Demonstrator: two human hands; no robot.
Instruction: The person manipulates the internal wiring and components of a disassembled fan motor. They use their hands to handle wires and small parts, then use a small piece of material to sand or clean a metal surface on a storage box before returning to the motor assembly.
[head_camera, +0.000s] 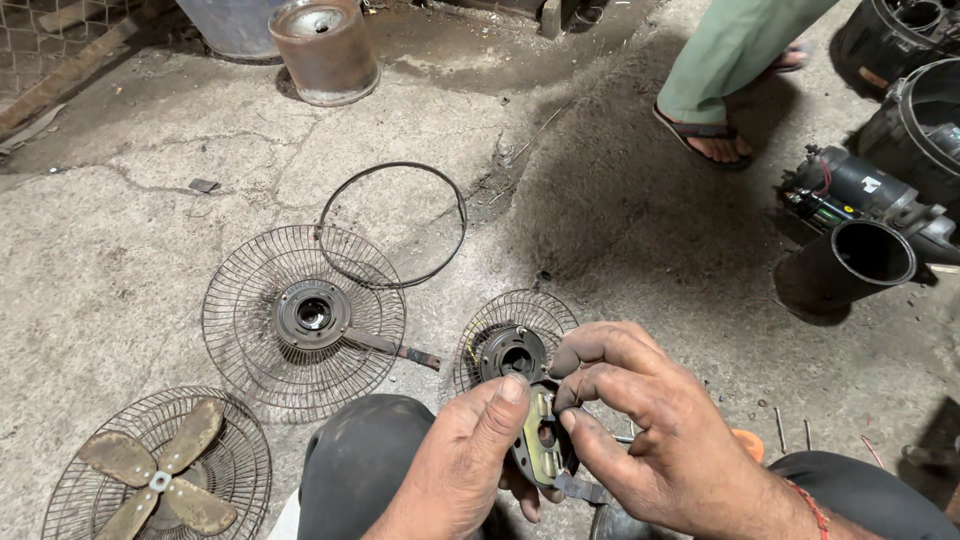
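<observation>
Cracked, stained concrete floor (120, 240); wire mesh (40, 25) at far left corner

This is a rough repair workshop with a cracked, stained concrete floor (150, 230) strewn with rusty round wire fan guards (300, 320), a rusted metal drum (325, 50) and a black electric motor (850, 190).

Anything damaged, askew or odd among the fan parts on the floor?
Yes. The fan blades at lower left look rusty and worn. A loose wire ring lies askew, overlapping the rear grille. Both hands, left hand and right hand, grip a small motor plate.
</observation>
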